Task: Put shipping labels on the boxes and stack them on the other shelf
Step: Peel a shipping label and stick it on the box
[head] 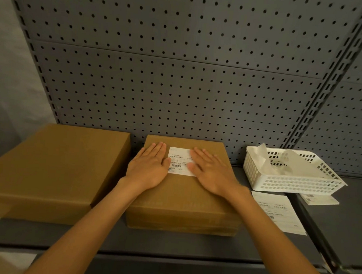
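Your left hand (149,168) and right hand (210,172) lie flat with fingers straight, pressing a white label (179,161) onto the top of the middle box (182,196) on the shelf (169,244). A bigger box (46,171) sits toward the shelf's left edge, a white basket (289,181) toward its right.

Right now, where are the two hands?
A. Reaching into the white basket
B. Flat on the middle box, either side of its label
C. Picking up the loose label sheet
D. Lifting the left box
B: left hand and right hand press flat on the middle box, flanking its label.
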`<state>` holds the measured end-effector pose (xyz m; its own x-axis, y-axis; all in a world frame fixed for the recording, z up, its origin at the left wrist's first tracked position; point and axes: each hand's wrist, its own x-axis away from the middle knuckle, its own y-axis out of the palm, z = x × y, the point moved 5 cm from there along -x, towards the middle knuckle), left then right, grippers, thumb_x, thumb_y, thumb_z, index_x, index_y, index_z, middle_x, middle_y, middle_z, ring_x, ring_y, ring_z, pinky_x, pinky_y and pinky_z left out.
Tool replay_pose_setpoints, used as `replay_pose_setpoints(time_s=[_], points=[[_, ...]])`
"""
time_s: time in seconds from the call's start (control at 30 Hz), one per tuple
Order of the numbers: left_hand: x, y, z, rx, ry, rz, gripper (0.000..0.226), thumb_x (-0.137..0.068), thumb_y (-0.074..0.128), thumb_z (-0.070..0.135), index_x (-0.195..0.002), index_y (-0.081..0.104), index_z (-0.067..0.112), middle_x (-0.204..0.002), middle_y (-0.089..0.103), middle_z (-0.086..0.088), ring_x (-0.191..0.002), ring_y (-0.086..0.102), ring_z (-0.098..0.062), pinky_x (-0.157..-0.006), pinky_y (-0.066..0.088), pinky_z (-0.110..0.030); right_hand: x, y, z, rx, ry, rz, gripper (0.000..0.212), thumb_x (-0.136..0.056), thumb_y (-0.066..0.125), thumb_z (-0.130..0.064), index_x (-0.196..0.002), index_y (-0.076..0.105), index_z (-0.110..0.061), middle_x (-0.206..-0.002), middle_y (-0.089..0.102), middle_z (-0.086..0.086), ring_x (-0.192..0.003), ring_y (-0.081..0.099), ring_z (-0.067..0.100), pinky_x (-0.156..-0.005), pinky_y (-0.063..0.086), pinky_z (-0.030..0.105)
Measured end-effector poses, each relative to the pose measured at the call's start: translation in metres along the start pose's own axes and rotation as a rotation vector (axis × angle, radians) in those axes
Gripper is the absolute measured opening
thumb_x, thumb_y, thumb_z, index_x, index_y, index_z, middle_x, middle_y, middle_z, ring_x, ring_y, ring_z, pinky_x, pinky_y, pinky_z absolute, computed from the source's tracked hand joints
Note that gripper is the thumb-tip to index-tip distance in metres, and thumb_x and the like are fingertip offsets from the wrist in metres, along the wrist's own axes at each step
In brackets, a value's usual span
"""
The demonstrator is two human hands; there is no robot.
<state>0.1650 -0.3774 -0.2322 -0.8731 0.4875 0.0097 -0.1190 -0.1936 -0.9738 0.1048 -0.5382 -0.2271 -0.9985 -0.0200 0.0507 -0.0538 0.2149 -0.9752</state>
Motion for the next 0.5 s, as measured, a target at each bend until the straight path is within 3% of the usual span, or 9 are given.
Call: replay_pose_setpoints(time_s=[0.13,0.5], points=[[0.0,0.0,0.001,0.001,0.01,-0.001,0.057,-0.101,0.011,0.044,-0.151,-0.004,0.021,-0.159,-0.007,0.006,-0.145,-0.008,-0.009,-0.117,-0.006,-0.03,0.017,-0.003,0.032,-0.022,0.084,0.003,0.055,-0.1,0.012,-0.05,-0.151,0.005,-0.033,-0.159,0.001,-0.014,-0.146,-0.004,0.006,-0.118,-0.004,0.032],[-0.022,-0.008,0.019,-0.07,0.116,-0.024,0.055,-0.102,0.009,0.04,-0.152,0.0,0.02,-0.16,-0.005,0.005,-0.146,-0.006,-0.01,-0.119,-0.004,-0.034,0.017,0.0,0.028,-0.041,0.115,0.044,0.053,-0.101,0.015,-0.046,-0.152,0.007,-0.032,-0.159,0.003,-0.013,-0.146,-0.004,0.007,-0.119,-0.004,0.034]])
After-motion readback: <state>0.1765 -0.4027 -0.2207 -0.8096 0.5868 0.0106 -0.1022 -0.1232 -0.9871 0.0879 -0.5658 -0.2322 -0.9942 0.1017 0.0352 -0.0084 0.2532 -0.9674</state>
